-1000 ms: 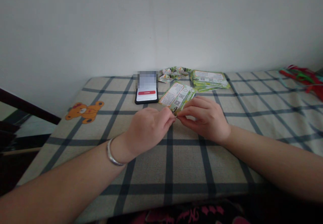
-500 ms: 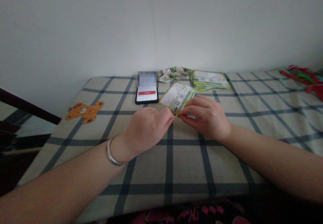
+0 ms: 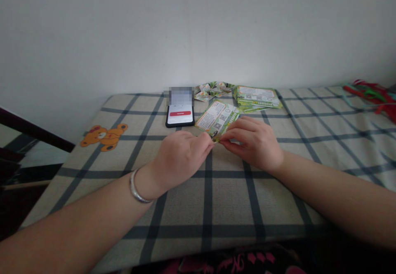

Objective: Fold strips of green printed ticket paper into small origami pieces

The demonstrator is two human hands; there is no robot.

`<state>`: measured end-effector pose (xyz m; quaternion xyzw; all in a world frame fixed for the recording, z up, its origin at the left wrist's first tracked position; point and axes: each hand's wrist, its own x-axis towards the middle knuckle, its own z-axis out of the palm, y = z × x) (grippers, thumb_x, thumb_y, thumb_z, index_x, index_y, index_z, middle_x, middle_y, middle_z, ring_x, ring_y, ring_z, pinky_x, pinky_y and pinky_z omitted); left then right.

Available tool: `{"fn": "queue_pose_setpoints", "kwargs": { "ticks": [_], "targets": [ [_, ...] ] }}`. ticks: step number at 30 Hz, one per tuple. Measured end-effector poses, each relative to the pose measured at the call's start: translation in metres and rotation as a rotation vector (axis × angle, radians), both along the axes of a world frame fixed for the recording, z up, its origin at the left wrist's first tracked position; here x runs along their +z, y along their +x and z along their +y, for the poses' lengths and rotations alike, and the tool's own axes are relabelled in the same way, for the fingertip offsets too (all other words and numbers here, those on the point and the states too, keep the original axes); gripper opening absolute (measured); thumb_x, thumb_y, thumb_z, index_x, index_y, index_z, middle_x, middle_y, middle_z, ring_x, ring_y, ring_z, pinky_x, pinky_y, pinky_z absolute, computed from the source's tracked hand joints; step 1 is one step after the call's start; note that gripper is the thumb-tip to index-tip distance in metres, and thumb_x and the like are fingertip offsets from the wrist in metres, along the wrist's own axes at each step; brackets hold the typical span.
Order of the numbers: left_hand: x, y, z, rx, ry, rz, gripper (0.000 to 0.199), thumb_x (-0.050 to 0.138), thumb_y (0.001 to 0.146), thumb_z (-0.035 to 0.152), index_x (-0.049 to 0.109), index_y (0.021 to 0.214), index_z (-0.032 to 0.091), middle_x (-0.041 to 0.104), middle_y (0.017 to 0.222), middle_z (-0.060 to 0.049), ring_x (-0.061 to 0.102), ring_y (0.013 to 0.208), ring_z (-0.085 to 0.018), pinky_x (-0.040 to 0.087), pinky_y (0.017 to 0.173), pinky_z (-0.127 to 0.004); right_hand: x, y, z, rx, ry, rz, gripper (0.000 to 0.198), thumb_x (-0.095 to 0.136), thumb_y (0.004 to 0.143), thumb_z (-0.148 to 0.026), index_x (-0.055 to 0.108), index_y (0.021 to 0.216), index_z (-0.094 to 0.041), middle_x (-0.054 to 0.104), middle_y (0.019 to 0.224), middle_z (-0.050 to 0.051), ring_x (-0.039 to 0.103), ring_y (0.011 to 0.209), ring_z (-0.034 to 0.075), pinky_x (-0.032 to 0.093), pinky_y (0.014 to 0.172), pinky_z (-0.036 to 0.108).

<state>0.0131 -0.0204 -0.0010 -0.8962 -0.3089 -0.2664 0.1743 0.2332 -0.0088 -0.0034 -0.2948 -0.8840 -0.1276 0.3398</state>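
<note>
The left hand [image 3: 184, 152] and right hand [image 3: 256, 144] both pinch the near corner of the leaflet [image 3: 217, 118], which lies beyond them, long axis slanting away rightward

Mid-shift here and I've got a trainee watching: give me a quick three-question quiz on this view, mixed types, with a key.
1. True or false: a silver bangle circles the left wrist.

2. Multiple choice: what lies nearest the fingertips of both the left hand and the right hand?
A) The orange bear
B) The red and green bundle
C) The single green-edged card

3. Fill in the blank: the phone has a ___ bar across the lower part of its lit screen.

Key:
1. True
2. C
3. red
</note>
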Motion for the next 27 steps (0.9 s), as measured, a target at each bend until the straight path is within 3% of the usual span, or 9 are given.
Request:
{"fn": "queue_pose_setpoints", "kwargs": {
  "ticks": [27],
  "targets": [
    [-0.0028,-0.0005,0.0015,-0.004,0.024,0.021,0.025,0.046,0.098,0.027,0.057,0.077,0.016,0.065,0.063,-0.003,0.064,0.060,-0.018,0.045,0.054,-0.029,0.0019,-0.0024,0.0001,0.001,-0.010,-0.058,0.009,0.062,0.087,-0.021,0.068,0.081,-0.019,0.068,0.081,0.003,0.056,0.075,0.017,0.043,0.066,0.029]
  ]
}}
